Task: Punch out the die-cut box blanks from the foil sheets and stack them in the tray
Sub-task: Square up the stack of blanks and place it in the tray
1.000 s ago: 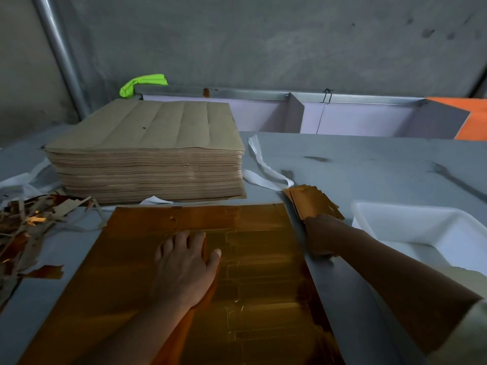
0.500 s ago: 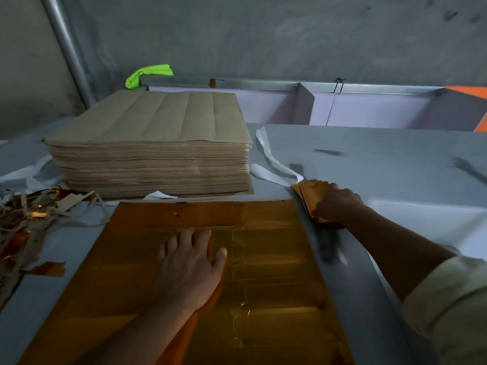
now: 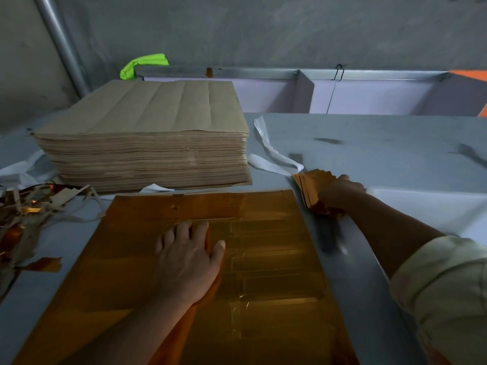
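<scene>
- The right hand (image 3: 340, 192) curls its fingers over a thin bundle of blanks (image 3: 312, 181) and clamps it by the near end. The far ends fan out loose beyond the knuckles.
- The blanks look light and thin, and stiff enough to stay flat. Their foil faces are probably slick, so the bundle may shear and slide apart.
- A pinch across the full thickness, nearer the middle and with the edges squared first, would likely hold better than this end grip.
- Corners and tabs look easy to crease, so a firm but not crushing squeeze seems right.
- Just right of the grip sits the white tray (image 3: 427, 196), its rim close to the knuckles. Only part of it shows, and what lies in it cannot be told.
- Just left of the grip the sheet (image 3: 276, 233) lies flat on the table (image 3: 369, 143). Die-cut outlines run down the half nearest the bundle.
- The left hand (image 3: 187, 256) lies on the sheet beyond those cut rows, fingers straight and spread. It presses down and holds nothing.
- The sheet looks wide, thin and floppy. A flat palm beside the cuts probably suits it, since pulling could tear it at the nicks.
- Farther out, past the sheet, stands a tall brown stack (image 3: 147, 143).
- A white strip (image 3: 271, 154) lies between the stack and the grip.
- Scraps (image 3: 23, 214) are heaped at the far left.
</scene>
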`<state>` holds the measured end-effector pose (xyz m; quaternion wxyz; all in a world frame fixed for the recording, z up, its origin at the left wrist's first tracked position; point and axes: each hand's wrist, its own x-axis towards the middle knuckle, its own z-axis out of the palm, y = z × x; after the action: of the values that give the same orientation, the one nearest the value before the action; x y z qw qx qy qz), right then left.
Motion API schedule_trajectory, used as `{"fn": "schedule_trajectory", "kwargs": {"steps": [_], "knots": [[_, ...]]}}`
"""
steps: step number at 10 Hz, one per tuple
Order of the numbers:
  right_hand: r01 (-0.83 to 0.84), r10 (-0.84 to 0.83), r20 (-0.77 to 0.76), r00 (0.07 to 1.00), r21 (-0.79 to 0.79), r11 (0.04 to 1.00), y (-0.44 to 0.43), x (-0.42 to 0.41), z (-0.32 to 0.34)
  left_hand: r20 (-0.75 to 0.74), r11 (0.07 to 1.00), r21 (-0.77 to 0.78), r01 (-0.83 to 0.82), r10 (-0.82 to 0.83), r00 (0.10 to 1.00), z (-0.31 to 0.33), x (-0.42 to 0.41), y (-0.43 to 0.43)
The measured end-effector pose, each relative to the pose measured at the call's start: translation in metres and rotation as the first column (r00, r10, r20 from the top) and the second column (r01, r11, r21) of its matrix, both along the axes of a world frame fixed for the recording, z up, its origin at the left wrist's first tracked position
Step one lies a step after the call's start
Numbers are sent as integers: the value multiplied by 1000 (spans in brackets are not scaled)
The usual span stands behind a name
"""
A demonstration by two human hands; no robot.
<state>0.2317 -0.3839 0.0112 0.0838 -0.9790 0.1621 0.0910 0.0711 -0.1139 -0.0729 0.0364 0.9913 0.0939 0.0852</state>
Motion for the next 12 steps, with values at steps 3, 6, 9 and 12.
{"fn": "schedule_trajectory", "kwargs": {"steps": [3, 6, 9, 12], "knots": [[24, -22, -46, 999, 44, 999, 0, 12, -6, -14, 1000, 7, -9, 9, 1000, 0, 0, 0], [-99, 131, -151, 980, 201, 975, 2, 12, -5, -24, 1000, -7, -13, 13, 1000, 0, 1, 0], [139, -177, -2, 984, 634, 761, -3, 1, 9, -17, 1000, -21, -4, 4, 1000, 3, -1, -1], [-109, -35, 355, 934, 377, 920, 8, -43, 46, -67, 998, -67, -14, 9, 998, 6, -2, -1]]}}
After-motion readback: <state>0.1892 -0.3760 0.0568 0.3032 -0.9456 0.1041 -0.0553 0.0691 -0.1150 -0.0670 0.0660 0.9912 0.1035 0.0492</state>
